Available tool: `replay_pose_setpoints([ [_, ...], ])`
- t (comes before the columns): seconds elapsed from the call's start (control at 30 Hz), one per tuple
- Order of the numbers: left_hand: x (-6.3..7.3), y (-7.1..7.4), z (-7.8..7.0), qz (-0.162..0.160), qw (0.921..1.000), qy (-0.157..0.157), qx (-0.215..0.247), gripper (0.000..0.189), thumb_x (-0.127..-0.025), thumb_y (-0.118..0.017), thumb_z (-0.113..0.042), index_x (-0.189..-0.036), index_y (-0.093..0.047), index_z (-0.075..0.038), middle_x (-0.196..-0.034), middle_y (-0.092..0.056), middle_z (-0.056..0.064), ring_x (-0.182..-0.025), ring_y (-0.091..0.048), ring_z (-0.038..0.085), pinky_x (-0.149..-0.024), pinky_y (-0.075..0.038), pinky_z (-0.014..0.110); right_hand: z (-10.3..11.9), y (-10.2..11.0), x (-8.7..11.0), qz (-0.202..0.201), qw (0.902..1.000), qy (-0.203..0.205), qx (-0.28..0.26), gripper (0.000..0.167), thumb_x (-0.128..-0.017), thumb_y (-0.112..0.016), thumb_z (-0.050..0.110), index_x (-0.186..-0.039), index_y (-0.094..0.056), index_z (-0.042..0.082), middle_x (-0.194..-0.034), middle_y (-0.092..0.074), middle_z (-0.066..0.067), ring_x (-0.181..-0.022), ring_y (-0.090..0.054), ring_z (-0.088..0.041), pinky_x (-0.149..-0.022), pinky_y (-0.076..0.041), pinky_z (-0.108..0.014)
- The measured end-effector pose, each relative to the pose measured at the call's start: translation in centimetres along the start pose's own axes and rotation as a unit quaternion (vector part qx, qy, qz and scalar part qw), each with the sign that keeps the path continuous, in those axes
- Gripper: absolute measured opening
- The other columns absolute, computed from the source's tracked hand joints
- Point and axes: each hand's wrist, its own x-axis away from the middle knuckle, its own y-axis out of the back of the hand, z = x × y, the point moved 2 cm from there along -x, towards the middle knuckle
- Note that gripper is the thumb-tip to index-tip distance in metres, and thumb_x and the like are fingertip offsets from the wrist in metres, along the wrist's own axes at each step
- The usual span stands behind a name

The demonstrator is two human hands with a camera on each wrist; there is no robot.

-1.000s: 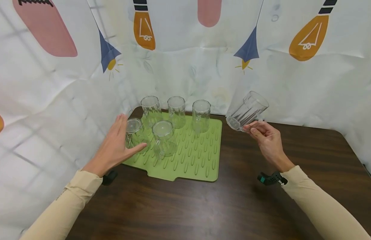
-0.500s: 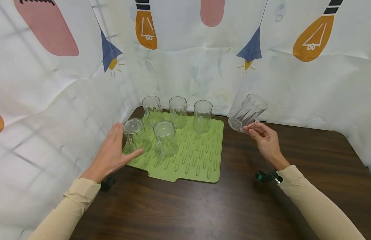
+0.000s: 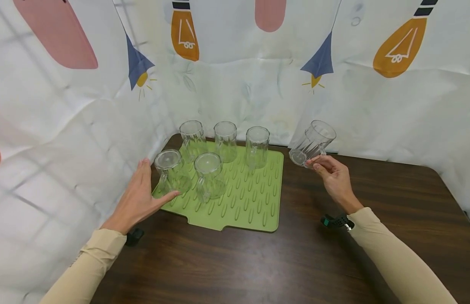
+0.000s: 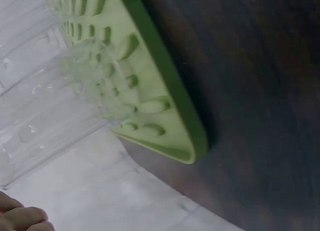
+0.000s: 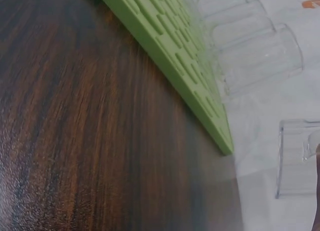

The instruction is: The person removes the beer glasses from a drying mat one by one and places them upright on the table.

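In the head view my right hand (image 3: 335, 175) pinches a clear glass mug (image 3: 312, 143), tilted with its open rim up to the right. The held mug is above the table, right of the green drying mat (image 3: 254, 198). My left hand (image 3: 137, 194), fingers straight and thumb spread, is beside the front-left glass mug (image 3: 174, 173) on the mat. That mug and the glass mug (image 3: 210, 177) to its right stand base up. In the left wrist view only fingertips (image 4: 25, 218) show, beside a mug (image 4: 55, 111).
Along the mat's back edge stand three more glass mugs (image 3: 193, 141), (image 3: 225, 143), (image 3: 256, 147). The dark wooden table (image 3: 250, 266) extends in front and to the right. A printed white curtain (image 3: 235, 93) borders the back and left sides.
My left hand has drawn slightly back toward me and left, fingers still straight. My right hand and the held mug have shifted a little down and left. The mugs on the mat stay put.
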Motion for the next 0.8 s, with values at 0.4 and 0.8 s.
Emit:
replay_pose_setpoints([
  [0.4, 0.4, -1.2, 1.3, 0.025, 0.9996, 0.01, 0.002, 0.127, -0.091, -0.067, -0.067, -0.163, 0.01, 0.004, -0.171, 0.01, 0.028, -0.16, -0.002, 0.053, -0.13, -0.01, 0.066, -1.3, -0.4, 0.1, -0.002, 0.9991, -0.026, 0.035, 0.02, -0.102, -0.063, 0.002, -0.115, -0.066, -0.013, -0.104, -0.079, 0.015, -0.097, -0.073, 0.0, -0.09, -0.058, -0.012],
  [0.8, 0.5, -2.6, 2.4, 0.084, 0.9961, 0.024, -0.016, 0.129, -0.09, -0.066, -0.071, -0.162, 0.005, 0.01, -0.17, 0.007, 0.034, -0.159, -0.001, 0.053, -0.128, -0.013, 0.069, -2.7, -0.5, 0.2, 0.013, 0.9962, -0.043, 0.075, 0.02, -0.103, -0.062, 0.006, -0.118, -0.069, -0.006, -0.105, -0.076, 0.02, -0.099, -0.071, 0.004, -0.092, -0.058, -0.013],
])
